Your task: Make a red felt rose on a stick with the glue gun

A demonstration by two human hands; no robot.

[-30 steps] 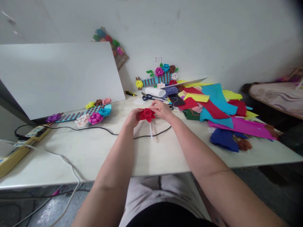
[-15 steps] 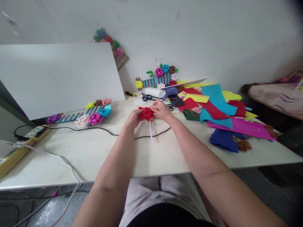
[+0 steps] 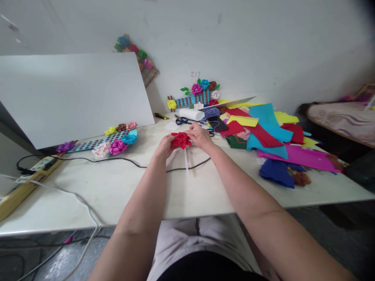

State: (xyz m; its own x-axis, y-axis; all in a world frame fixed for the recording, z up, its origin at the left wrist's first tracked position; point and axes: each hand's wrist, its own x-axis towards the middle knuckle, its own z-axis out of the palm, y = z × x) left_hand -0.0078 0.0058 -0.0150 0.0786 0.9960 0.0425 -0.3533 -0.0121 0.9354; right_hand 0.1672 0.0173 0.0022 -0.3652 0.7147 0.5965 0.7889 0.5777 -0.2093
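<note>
Between my two hands is a red paper flower (image 3: 181, 140), held above the middle of the table. My left hand (image 3: 165, 146) is closed on the flower's left side. With pinched fingers, my right hand (image 3: 199, 136) grips its right edge. A thin whitish stick (image 3: 186, 160) shows below the bloom; its upper end is hidden by the petals. Just behind my hands lie blue-handled scissors (image 3: 183, 121) and a white roll (image 3: 191, 114). Dark scissor handles (image 3: 211, 133) show beside my right hand.
Coloured paper sheets (image 3: 269, 128) pile up on the right. A flower-decorated woven piece (image 3: 96, 143) lies left, another (image 3: 193, 99) stands against the wall. A black cable (image 3: 117, 159) crosses the table from a power strip (image 3: 32, 181). A yellow cutter (image 3: 161, 116) lies near the white board (image 3: 76, 97).
The red flower has tilted and shifted very slightly between my hands. Both hands keep hold of it in nearly the same place.
</note>
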